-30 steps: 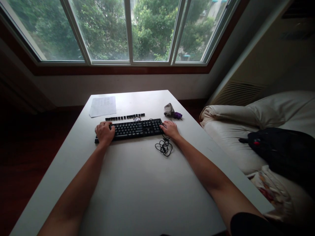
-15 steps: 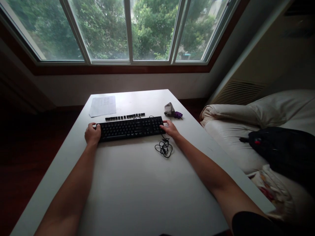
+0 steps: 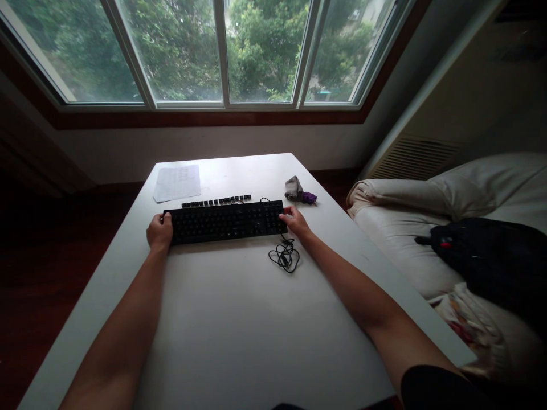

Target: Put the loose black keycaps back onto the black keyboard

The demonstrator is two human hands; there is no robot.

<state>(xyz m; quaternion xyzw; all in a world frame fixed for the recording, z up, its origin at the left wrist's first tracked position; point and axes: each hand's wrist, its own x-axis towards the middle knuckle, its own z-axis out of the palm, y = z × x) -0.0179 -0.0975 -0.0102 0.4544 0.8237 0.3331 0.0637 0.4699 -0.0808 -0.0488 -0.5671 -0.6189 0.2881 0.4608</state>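
A black keyboard [image 3: 226, 222] is held at both ends over the white table [image 3: 256, 319]. My left hand [image 3: 159, 230] is closed around its left end, thumb on top. At the right end my right hand [image 3: 296, 221] grips it, thumb above and fingers at the side. Just behind the keyboard lies a row of loose black keycaps [image 3: 216, 201]. A coiled black cable [image 3: 284, 255] rests on the table in front of its right end. Whether the keyboard's underside touches the table I cannot tell.
A printed paper sheet [image 3: 177, 183] lies at the back left of the table. Near the right edge sit a grey cloth [image 3: 293, 188] and a small purple item [image 3: 309, 197]. A pale sofa [image 3: 397, 228] with a black bag [image 3: 487, 256] stands to the right; a window is ahead.
The keyboard has shifted very slightly and its face looks tilted a little differently. Both hands keep their grip on its ends. The other things on the table lie as before.
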